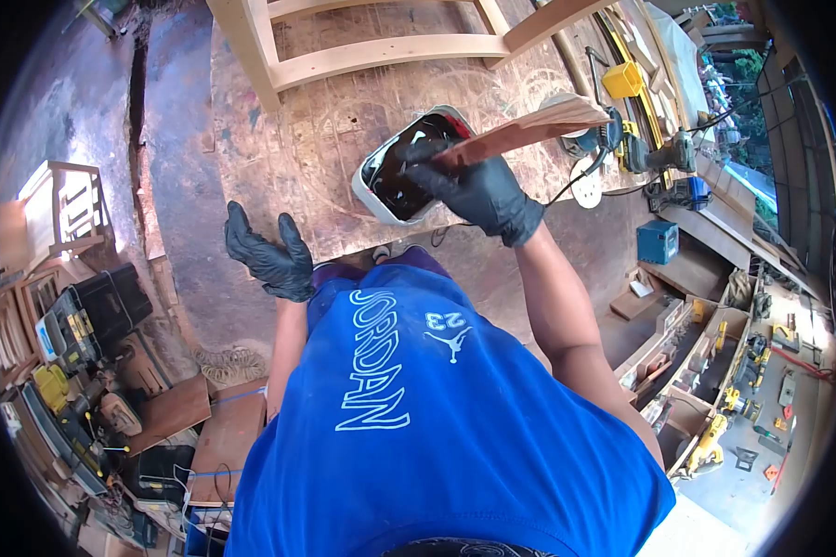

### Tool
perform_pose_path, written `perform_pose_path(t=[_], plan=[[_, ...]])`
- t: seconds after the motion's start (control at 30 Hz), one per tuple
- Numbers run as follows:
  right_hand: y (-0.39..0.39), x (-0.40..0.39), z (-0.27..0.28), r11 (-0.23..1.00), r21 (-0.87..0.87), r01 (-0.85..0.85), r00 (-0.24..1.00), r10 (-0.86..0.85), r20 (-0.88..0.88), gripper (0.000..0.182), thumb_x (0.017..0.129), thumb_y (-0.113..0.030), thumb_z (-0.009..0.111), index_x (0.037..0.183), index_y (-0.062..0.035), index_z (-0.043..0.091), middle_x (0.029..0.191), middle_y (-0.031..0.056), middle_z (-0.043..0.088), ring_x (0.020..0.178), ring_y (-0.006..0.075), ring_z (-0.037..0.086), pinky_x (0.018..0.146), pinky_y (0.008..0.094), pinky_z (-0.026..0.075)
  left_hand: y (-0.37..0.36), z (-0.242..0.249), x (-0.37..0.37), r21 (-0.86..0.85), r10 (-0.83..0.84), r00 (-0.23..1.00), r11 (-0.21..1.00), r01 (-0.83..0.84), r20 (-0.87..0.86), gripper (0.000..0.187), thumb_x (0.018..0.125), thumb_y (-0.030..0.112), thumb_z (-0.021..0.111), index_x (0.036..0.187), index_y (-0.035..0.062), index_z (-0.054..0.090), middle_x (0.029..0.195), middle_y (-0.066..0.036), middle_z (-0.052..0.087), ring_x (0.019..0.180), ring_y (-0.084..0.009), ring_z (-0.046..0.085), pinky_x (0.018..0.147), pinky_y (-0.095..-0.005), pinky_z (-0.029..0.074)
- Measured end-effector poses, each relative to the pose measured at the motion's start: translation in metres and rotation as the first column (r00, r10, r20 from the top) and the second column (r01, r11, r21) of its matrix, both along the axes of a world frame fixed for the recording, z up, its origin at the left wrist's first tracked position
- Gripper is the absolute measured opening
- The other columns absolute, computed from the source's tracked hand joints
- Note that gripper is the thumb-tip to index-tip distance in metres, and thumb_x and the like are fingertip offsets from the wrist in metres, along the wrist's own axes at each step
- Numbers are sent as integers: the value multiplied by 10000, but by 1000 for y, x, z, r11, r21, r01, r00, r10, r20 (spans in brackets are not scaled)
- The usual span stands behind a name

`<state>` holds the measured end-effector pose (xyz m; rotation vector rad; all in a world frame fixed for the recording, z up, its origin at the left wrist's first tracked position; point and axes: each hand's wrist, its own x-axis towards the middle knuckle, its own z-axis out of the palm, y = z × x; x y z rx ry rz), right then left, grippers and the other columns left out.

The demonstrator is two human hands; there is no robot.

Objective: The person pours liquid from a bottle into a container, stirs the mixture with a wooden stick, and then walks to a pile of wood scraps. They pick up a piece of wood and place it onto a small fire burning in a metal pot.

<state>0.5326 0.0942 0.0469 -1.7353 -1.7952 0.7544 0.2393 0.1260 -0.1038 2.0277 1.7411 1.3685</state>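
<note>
My right hand [478, 190], in a black glove, grips a long thin wooden slat [539, 125] that points up and to the right over the workbench. Its near end dips into a white tub [373, 195] of dark liquid that sits on the plywood bench top [306, 139]. My left hand [269, 255], also black-gloved, hovers with fingers spread and holds nothing, near the bench's front edge, left of the tub.
A pale wooden frame [372, 56] lies at the back of the bench. Power tools, a yellow box [622, 79] and cables [576, 176] crowd the right side. Tool cases [84, 316] and boards [223, 436] fill the floor at left; shelves of tools stand at right.
</note>
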Motion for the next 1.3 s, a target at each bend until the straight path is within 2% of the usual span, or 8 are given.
perform_pose_path(t=[0.17, 0.23, 0.5, 0.7, 0.8, 0.93, 1.07, 1.3], plan=[[1, 18, -5, 982, 120, 145, 975, -122, -185, 255, 979, -224, 755, 1182, -69, 767, 1009, 119, 790, 904, 197, 750, 787, 342, 583, 0, -1, 0, -6, 0, 1000, 1000, 0, -7, 676, 1022, 280, 667, 1541, -55, 392, 1514, -251, 469, 1406, -405, 422, 1183, -511, 309], [-14, 23, 14, 993, 63, 98, 959, -111, 260, 250, 975, -220, 757, 1169, -63, 769, 1005, 122, 791, 880, 213, 754, 773, 356, 587, -1, -1, 1, -19, 3, 1000, 1000, -3, -5, 680, 1023, 287, 666, 1542, -55, 390, 1510, -253, 469, 1405, -407, 424, 1183, -510, 309], [-13, 24, 18, 987, 132, 92, 993, -82, -83, 245, 968, -178, 765, 1181, -57, 769, 1005, 125, 789, 893, 217, 758, 803, 352, 591, 1, -11, 1, -15, 12, 1000, 1000, -12, -8, 702, 1015, 295, 666, 1558, -45, 378, 1522, -252, 464, 1401, -415, 421, 1177, -520, 308], [-11, 35, 18, 996, 79, -49, 999, 49, 11, 226, 934, -199, 798, 1113, -65, 776, 1043, 90, 788, 919, 271, 755, 831, 374, 596, 1, -13, 3, -15, 8, 1000, 1000, -8, -30, 703, 1024, 289, 665, 1565, -50, 371, 1515, -255, 471, 1404, -411, 435, 1182, -510, 319], [-5, 28, -4, 946, 220, -238, 956, 267, -117, 216, 928, -198, 785, 1102, -71, 768, 1056, 113, 763, 947, 309, 732, 814, 400, 582, 3, -17, 1, -32, 12, 995, 999, -15, -97, 691, 1030, 285, 657, 1558, -61, 377, 1510, -262, 472, 1400, -408, 446, 1185, -501, 325], [14, 17, -19, 938, 306, -162, 972, 205, -112, 208, 873, -316, 766, 991, -145, 778, 800, 117, 714, 813, 368, 692, 768, 491, 546, 4, -22, 0, -49, 15, 991, 999, -22, -131, 694, 1030, 288, 656, 1556, -69, 378, 1505, -272, 472, 1400, -408, 451, 1190, -495, 324], [20, 35, -17, 801, 589, -109, 986, 161, -37, 193, 820, -308, 780, 955, -169, 770, 872, 78, 740, 812, 328, 708, 735, 472, 546, 6, -25, -2, -44, 24, 988, 999, -31, -153, 710, 1029, 288, 658, 1566, -70, 364, 1508, -279, 468, 1406, -413, 445, 1194, -491, 317], [-1, 56, -8, 945, 313, -92, 995, 75, 65, 214, 853, -311, 749, 934, -113, 751, 863, 95, 742, 797, 347, 716, 705, 475, 550, 7, -18, 4, -64, 38, 987, 997, -48, -158, 736, 1025, 304, 661, 1572, -78, 348, 1497, -284, 467, 1398, -412, 448, 1193, -485, 314]])
